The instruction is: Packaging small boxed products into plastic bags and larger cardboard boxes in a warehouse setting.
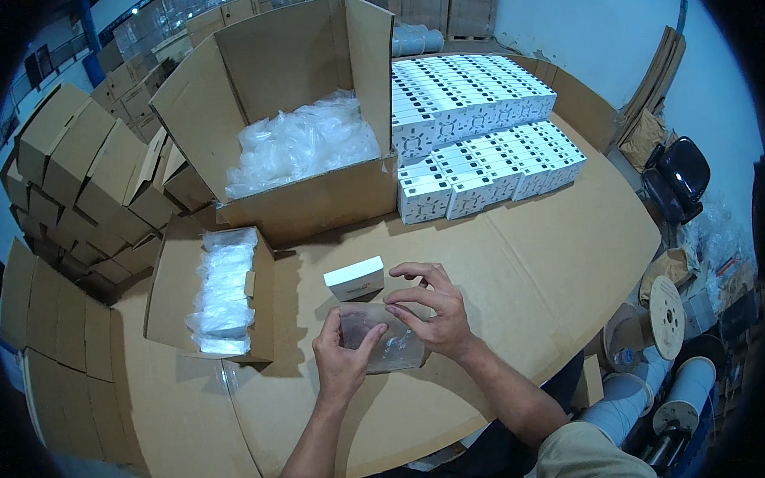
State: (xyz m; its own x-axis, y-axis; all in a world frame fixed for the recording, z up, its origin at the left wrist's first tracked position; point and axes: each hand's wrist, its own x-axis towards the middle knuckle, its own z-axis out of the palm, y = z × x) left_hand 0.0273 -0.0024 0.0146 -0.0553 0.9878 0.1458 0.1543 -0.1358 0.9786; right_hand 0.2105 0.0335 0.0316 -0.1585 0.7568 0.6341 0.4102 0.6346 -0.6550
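Storage or packing room, pale blue walls, cartons stacked along the far side. The tabletop was covered with flattened brown cardboard sheets. More flat-packed cardboard boxes were piled at the left edge.

At the back centre stood a large open carton, flaps up, filled with crumpled clear plastic bags. Just right of it, touching its side, were rows of small white boxes stacked in two tiers, their printed ends facing the person. Left of centre sat a smaller open carton holding a stack of plastic-wrapped white items.

Near the person, one small white box lay alone on the tabletop, just beyond the hands and apart from both.

The left hand gripped the near-left edge of a clear plastic bag, thumb on top, fingers curled beneath. The right hand held the bag's far-right side, fingers bent and partly spread, fingertips pinching the upper edge. The bag sat low over the tabletop between the two hands; whether it rested on the surface could not be told. Something small and pale showed inside it, too blurred to identify.

At the right, beyond the table edge, were a dark chair and several cable spools on the floor.
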